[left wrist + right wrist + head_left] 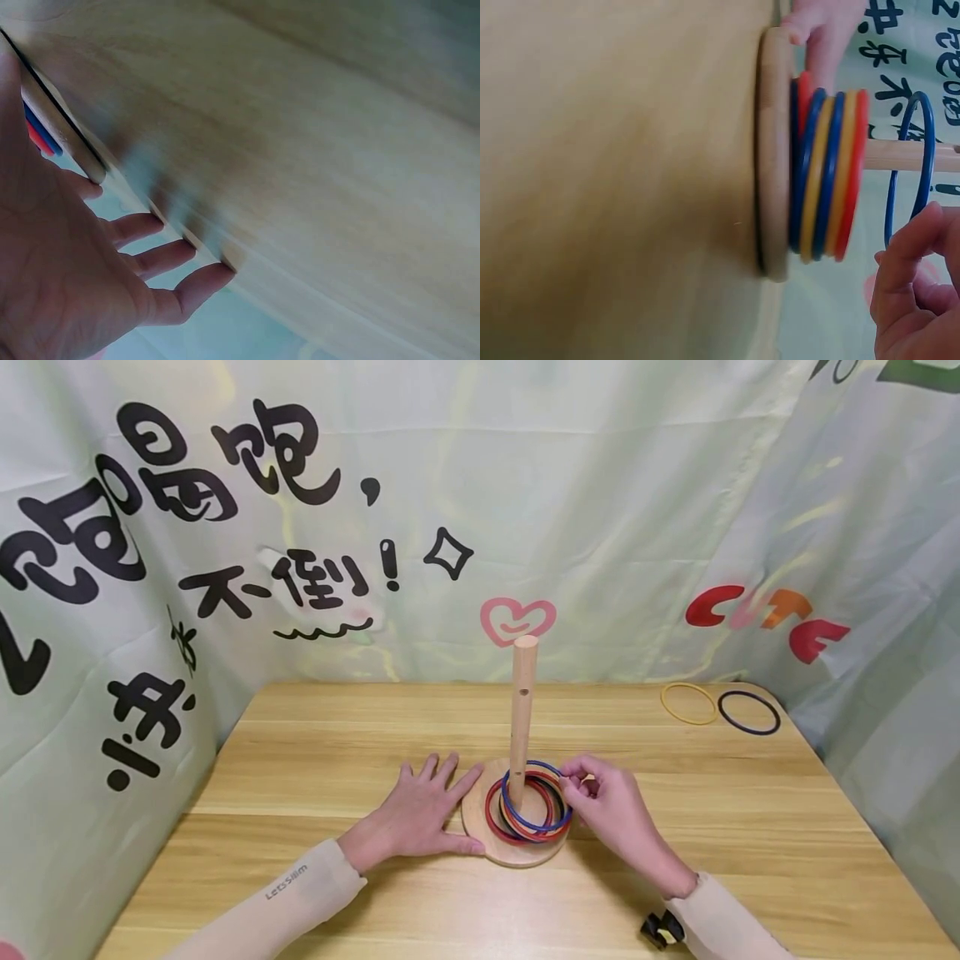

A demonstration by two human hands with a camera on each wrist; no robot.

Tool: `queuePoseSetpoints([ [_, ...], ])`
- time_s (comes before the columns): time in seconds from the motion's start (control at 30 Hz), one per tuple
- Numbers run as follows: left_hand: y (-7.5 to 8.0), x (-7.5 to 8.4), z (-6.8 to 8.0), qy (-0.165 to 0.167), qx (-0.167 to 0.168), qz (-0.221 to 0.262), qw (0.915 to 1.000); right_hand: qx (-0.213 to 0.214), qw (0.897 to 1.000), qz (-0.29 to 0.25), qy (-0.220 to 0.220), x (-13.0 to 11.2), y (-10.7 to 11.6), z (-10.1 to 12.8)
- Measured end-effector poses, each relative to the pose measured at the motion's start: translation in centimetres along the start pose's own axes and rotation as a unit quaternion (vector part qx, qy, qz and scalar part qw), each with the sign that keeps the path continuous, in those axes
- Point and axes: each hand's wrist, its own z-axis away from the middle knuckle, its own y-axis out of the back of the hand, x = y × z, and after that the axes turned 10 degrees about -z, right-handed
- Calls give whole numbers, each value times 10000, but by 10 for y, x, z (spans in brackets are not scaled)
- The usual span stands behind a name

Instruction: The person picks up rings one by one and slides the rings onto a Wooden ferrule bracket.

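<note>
A round wooden base [517, 857] with an upright peg [523, 693] stands on the table. Several red, yellow and blue rings [859, 150] lie stacked around the peg on the base. Above this stack, my right hand [611, 802] pinches a blue ring [928, 150] by its edge between thumb and fingertips. In the right wrist view that ring encircles the peg, apart from the stack. My left hand [423, 814] lies with fingers spread at the left of the base, its thumb and index finger at the base's edge.
A yellow ring [663, 703] and a dark blue ring [722, 708] lie on the wooden table [322, 735] near the far right corner. Printed cloth [600, 510] hangs behind and along the sides. A small black object [662, 931] is beside the right wrist.
</note>
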Motion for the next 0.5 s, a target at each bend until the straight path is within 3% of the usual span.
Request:
queuePoseSetpoints([
  [0.5,3,1,1,-55,222,-114,9997,-252,9976,631,-94,12,4,4],
])
